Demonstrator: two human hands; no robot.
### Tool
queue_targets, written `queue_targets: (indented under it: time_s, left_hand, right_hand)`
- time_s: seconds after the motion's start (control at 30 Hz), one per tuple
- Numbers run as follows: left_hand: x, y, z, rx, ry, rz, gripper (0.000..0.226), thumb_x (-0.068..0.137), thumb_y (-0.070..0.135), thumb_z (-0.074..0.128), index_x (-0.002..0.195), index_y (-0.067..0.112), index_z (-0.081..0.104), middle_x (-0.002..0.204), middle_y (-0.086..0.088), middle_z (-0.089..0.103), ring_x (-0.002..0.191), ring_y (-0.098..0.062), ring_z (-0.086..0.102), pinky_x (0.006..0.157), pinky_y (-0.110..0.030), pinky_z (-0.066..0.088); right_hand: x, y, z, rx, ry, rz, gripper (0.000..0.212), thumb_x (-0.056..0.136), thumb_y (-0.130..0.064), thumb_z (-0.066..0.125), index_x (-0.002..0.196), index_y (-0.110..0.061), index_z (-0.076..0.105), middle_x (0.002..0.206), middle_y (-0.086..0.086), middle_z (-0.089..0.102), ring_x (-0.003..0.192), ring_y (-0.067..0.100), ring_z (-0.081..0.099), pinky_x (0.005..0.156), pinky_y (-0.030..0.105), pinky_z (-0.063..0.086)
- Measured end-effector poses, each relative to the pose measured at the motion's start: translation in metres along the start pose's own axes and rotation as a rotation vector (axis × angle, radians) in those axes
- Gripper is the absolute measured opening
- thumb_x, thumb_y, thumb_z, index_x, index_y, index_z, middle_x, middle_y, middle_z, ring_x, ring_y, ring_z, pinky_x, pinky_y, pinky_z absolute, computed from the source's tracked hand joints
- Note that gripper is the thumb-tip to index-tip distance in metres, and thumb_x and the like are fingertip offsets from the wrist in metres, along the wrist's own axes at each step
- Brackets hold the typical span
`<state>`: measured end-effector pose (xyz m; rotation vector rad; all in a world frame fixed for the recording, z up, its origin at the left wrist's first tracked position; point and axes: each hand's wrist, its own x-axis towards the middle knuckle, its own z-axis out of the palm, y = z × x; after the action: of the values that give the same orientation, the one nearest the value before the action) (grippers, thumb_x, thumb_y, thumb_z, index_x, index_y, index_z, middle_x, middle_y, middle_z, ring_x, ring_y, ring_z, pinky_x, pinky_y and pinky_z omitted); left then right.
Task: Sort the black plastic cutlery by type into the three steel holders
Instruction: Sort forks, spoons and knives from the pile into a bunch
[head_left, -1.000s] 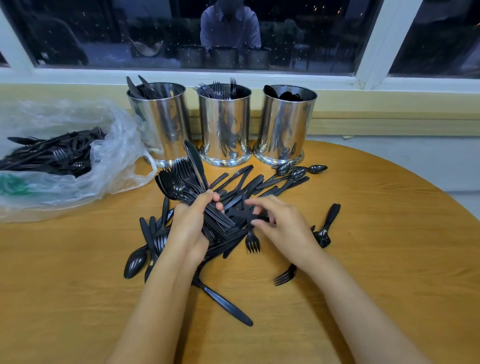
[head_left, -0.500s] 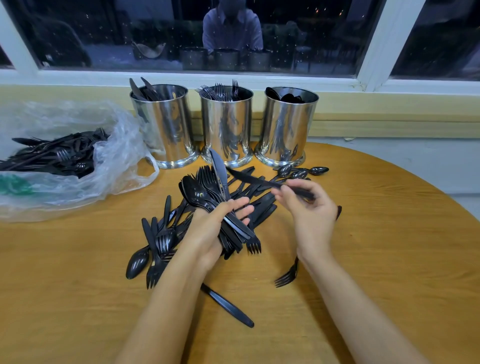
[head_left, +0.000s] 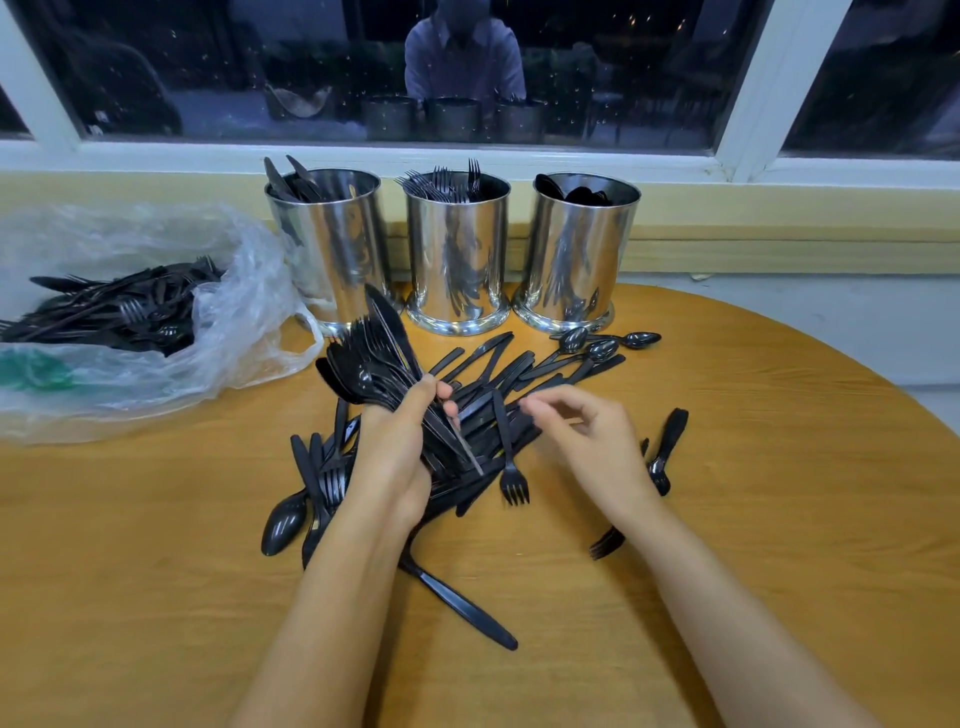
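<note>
Right, the left hand (head_left: 395, 457) has its grip wrapped tight round a fanned bundle of black plastic cutlery (head_left: 371, 358). Fork tines, spoon bowls and one knife blade point up and away, and the bundle is raised just above the loose heap of black plastic cutlery (head_left: 498, 384) on the round wooden table (head_left: 753, 493).

The right hand (head_left: 597, 441) hovers over that heap with its grip loose and empty. Its fingers are softly curled, and the fingertips (head_left: 530, 404) sit near the bundle's handles. Between the two hands lies a single black fork (head_left: 511, 470), tines toward the person.

At the far edge three shiny steel holders stand upright in a row: the left steel holder (head_left: 332, 244) shows knives, the middle steel holder (head_left: 457, 249) forks, and the right steel holder (head_left: 576, 249) spoons. A few black spoons (head_left: 602, 348) rest just in front of that last one. Off to the left, a crumpled clear plastic bag (head_left: 244, 317) spills more black cutlery.
</note>
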<state>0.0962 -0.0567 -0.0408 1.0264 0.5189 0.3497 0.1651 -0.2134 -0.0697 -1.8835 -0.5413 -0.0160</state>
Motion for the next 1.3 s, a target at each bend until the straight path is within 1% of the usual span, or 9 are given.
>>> queue_targets:
  time_s: [0.1, 0.17, 0.27, 0.47, 0.6, 0.83, 1.0, 1.2, 1.3]
  left_hand:
    - [0.005, 0.005, -0.006, 0.043, -0.029, 0.018, 0.026, 0.101, 0.017, 0.052, 0.076, 0.01, 0.056, 0.061, 0.0, 0.054, 0.056, -0.013, 0.05, 0.06, -0.026, 0.048]
    - [0.008, 0.008, -0.009, 0.05, -0.047, 0.01, 0.019, 0.101, 0.016, 0.052, 0.083, 0.009, 0.055, 0.066, 0.0, 0.054, 0.057, -0.012, 0.05, 0.058, -0.025, 0.049]
    - [0.011, 0.015, -0.014, 0.052, -0.044, -0.013, 0.021, 0.1, 0.014, 0.054, 0.079, 0.01, 0.057, 0.067, 0.001, 0.056, 0.057, -0.011, 0.053, 0.064, -0.027, 0.049]
    - [0.021, 0.028, -0.037, 0.171, 0.016, -0.015, 0.021, 0.099, 0.015, 0.056, 0.078, 0.013, 0.06, 0.063, 0.0, 0.06, 0.065, -0.017, 0.054, 0.077, -0.036, 0.046]
    - [0.03, 0.031, -0.056, 0.17, 0.061, -0.004, 0.018, 0.099, 0.013, 0.055, 0.082, 0.013, 0.06, 0.065, 0.0, 0.06, 0.065, -0.017, 0.054, 0.074, -0.034, 0.047]
    - [0.034, 0.032, -0.064, 0.066, 0.043, -0.006, 0.012, 0.099, 0.01, 0.055, 0.087, 0.013, 0.058, 0.069, 0.001, 0.059, 0.062, -0.013, 0.053, 0.066, -0.029, 0.047]
    - [0.035, 0.03, -0.069, 0.047, 0.057, -0.011, 0.012, 0.098, 0.012, 0.057, 0.086, 0.014, 0.06, 0.064, 0.001, 0.061, 0.063, -0.014, 0.054, 0.069, -0.031, 0.047]
    - [0.035, 0.03, -0.068, 0.017, 0.031, -0.015, 0.007, 0.098, 0.013, 0.057, 0.095, 0.014, 0.062, 0.063, 0.003, 0.062, 0.063, -0.014, 0.056, 0.068, -0.03, 0.048]
    - [0.035, 0.028, -0.067, -0.014, -0.004, -0.021, 0.013, 0.098, 0.012, 0.055, 0.109, 0.015, 0.061, 0.065, 0.004, 0.062, 0.06, -0.011, 0.057, 0.069, -0.029, 0.05]
  right_hand:
    - [0.002, 0.007, -0.009, -0.189, -0.049, -0.037, 0.019, 0.096, -0.023, 0.056, 0.11, -0.029, 0.068, 0.106, -0.022, 0.064, 0.099, -0.008, 0.054, 0.08, 0.01, 0.042]
    - [0.0, 0.006, -0.008, -0.316, -0.191, -0.121, 0.026, 0.098, -0.025, 0.051, 0.119, -0.033, 0.064, 0.116, -0.025, 0.059, 0.11, -0.009, 0.045, 0.091, 0.011, 0.036]
    - [-0.002, 0.004, -0.005, -0.509, -0.344, -0.202, 0.03, 0.099, -0.031, 0.048, 0.127, -0.035, 0.059, 0.123, -0.026, 0.055, 0.117, -0.005, 0.037, 0.093, 0.012, 0.032]
    - [0.005, 0.009, -0.022, -0.736, -0.282, -0.202, 0.027, 0.095, -0.039, 0.054, 0.117, -0.032, 0.067, 0.108, -0.021, 0.065, 0.108, 0.002, 0.041, 0.086, 0.024, 0.044]
    - [0.023, 0.003, -0.009, -0.685, -0.202, -0.215, 0.023, 0.093, -0.033, 0.059, 0.115, -0.03, 0.067, 0.102, -0.019, 0.062, 0.1, 0.002, 0.041, 0.082, 0.026, 0.044]
    - [0.055, 0.001, 0.033, -0.751, -0.378, -0.314, 0.027, 0.094, -0.023, 0.06, 0.12, -0.029, 0.066, 0.116, -0.016, 0.063, 0.095, 0.005, 0.034, 0.079, 0.03, 0.043]
    - [0.058, -0.004, 0.032, -0.875, -0.402, -0.414, 0.021, 0.095, -0.026, 0.057, 0.111, -0.026, 0.07, 0.106, -0.012, 0.063, 0.092, 0.012, 0.038, 0.073, 0.025, 0.036]
    - [0.049, -0.006, 0.027, -0.703, -0.138, -0.359, 0.014, 0.093, -0.03, 0.059, 0.104, -0.025, 0.067, 0.099, -0.009, 0.062, 0.098, 0.01, 0.05, 0.083, 0.031, 0.046]
    - [0.047, -0.018, 0.034, -0.497, -0.07, -0.27, 0.018, 0.1, -0.022, 0.049, 0.112, -0.023, 0.061, 0.093, -0.009, 0.061, 0.086, 0.0, 0.056, 0.078, 0.02, 0.048]
